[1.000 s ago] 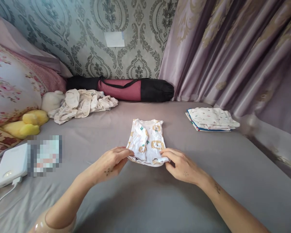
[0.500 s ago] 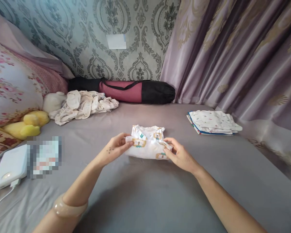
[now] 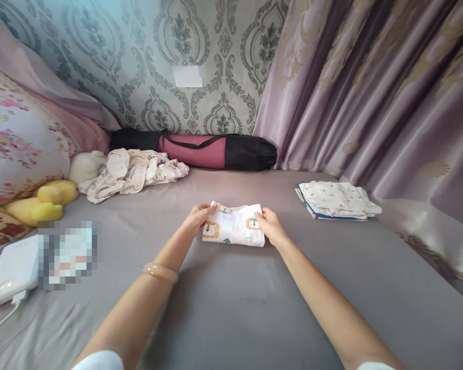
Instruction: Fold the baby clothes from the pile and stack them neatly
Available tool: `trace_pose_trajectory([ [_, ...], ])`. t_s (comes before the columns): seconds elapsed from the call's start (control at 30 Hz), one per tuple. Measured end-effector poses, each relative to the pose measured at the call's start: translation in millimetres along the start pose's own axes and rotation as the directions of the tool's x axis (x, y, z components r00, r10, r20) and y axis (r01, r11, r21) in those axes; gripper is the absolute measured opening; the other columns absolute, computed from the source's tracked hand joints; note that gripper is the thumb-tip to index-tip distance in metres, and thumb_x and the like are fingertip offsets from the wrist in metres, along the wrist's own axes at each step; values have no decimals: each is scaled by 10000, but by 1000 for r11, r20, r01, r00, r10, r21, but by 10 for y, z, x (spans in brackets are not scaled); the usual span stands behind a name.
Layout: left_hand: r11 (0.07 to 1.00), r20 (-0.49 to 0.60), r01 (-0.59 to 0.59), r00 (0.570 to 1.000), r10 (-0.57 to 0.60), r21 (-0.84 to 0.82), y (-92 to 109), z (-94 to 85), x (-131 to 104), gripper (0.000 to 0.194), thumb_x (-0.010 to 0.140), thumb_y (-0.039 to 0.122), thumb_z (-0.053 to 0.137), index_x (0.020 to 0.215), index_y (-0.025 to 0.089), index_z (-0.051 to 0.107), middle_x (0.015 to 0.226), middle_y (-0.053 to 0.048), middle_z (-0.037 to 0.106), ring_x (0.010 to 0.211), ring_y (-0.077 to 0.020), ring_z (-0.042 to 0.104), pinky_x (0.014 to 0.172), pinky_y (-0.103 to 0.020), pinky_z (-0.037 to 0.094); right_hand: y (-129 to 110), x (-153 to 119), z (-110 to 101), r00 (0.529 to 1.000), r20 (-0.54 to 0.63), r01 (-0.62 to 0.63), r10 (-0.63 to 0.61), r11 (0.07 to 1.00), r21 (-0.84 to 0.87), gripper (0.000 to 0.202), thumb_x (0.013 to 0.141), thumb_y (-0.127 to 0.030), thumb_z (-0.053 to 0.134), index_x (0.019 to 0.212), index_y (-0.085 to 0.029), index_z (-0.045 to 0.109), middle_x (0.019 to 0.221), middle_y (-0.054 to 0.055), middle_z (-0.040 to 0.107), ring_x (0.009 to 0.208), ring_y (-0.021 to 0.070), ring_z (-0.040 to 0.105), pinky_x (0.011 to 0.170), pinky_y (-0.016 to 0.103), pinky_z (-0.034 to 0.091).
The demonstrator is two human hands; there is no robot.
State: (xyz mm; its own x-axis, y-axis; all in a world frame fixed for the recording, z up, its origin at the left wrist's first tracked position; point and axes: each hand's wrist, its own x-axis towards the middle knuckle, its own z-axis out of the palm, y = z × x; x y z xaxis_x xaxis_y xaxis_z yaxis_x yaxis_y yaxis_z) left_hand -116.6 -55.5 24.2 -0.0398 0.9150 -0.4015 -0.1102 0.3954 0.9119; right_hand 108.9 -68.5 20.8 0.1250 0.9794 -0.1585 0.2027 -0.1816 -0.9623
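Observation:
A white garment (image 3: 233, 226) printed with orange lion faces and green marks is folded into a compact rectangle in the middle of the bed. My left hand (image 3: 197, 218) pinches its left edge, thumb on top. At the opposite edge my right hand (image 3: 272, 226) grips the cloth the same way, its thumb over the upper right corner. The fingers beneath the fabric are hidden on both sides. A bangle (image 3: 161, 272) circles my left forearm.
A folded clothes stack (image 3: 337, 199) lies right, near the curtain (image 3: 355, 92). Crumpled clothes (image 3: 135, 172), a yellow plush toy (image 3: 42, 200) and a floral pillow (image 3: 19, 139) sit left. A long red-black bag (image 3: 200, 151) lines the wall. A cabled white device (image 3: 13, 270) rests front left.
The garment's near part has been folded over toward the far side, making a flatter, smaller rectangle. Both hands have shifted to its side edges and reach slightly farther forward.

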Motion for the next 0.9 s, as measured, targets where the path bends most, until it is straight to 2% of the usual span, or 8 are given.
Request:
trace_pose_trajectory([
  [0.03, 1000, 20, -5, 1000, 5, -2, 13, 21, 6, 297, 668, 312, 758, 863, 138, 618, 722, -50, 702, 618, -190, 665, 590, -297, 530, 10, 28, 21, 996, -59, 59, -68, 988, -144, 143, 870, -221, 504, 973, -165, 585, 891, 65, 708, 847, 206, 674, 730, 299, 522],
  [0.1, 997, 37, -72, 997, 72, 14, 15, 58, 21, 263, 696, 236, 716, 915, 140, 608, 754, -40, 704, 627, -179, 667, 606, -288, 534, 5, 52, 54, 972, -121, 135, -200, 903, -407, 205, 910, -246, 450, 1044, -160, 581, 956, 91, 697, 928, 229, 652, 769, 306, 492],
  [0.2, 953, -44, -249, 965, 260, 174, -49, 88, 80, 183, 788, 192, 597, 968, 158, 589, 814, -23, 693, 679, -157, 661, 625, -252, 512, -40, 24, 93, 954, -123, 143, -274, 775, -615, 296, 971, -258, 344, 1179, -157, 528, 1010, 115, 684, 963, 241, 638, 770, 304, 452],
  [0.3, 802, -73, -350, 897, 436, 484, -149, 82, 152, 144, 845, 190, 528, 977, 181, 585, 866, -31, 677, 792, -172, 651, 688, -252, 483, -76, -20, 134, 957, -107, 117, -270, 695, -710, 320, 996, -268, 289, 1232, -170, 482, 1082, 121, 660, 958, 236, 637, 746, 301, 431],
  [0.43, 545, 4, -378, 824, 566, 749, -228, 79, 170, 168, 916, 219, 459, 1047, 189, 560, 924, -68, 669, 906, -208, 630, 782, -291, 455, -79, -38, 177, 958, -106, 88, -268, 622, -778, 295, 1005, -280, 283, 1204, -182, 478, 1199, 126, 595, 1002, 224, 618, 755, 299, 421],
  [0.5, 473, 22, -364, 810, 586, 803, -235, 94, 145, 203, 946, 243, 412, 1091, 180, 538, 983, -100, 664, 952, -227, 622, 803, -311, 449, -71, -34, 186, 960, -111, 69, -257, 601, -796, 282, 1006, -294, 288, 1185, -189, 479, 1205, 120, 582, 1002, 223, 616, 757, 301, 421],
  [0.57, 444, 6, -323, 814, 581, 836, -231, 113, 115, 228, 960, 264, 382, 1119, 174, 519, 1049, -127, 651, 995, -241, 615, 814, -323, 449, -62, -26, 185, 961, -123, 48, -247, 589, -807, 271, 1004, -311, 297, 1163, -194, 483, 1195, 116, 577, 1000, 226, 615, 763, 305, 422],
  [0.9, 504, -94, -198, 863, 497, 841, -248, 85, 164, 265, 955, 310, 380, 1125, 163, 521, 1069, -165, 658, 1027, -263, 622, 844, -336, 441, -29, 62, 124, 979, -142, -23, -146, 610, -792, 282, 999, -332, 301, 1137, -176, 492, 1129, 131, 622, 1005, 249, 624, 785, 325, 440],
])
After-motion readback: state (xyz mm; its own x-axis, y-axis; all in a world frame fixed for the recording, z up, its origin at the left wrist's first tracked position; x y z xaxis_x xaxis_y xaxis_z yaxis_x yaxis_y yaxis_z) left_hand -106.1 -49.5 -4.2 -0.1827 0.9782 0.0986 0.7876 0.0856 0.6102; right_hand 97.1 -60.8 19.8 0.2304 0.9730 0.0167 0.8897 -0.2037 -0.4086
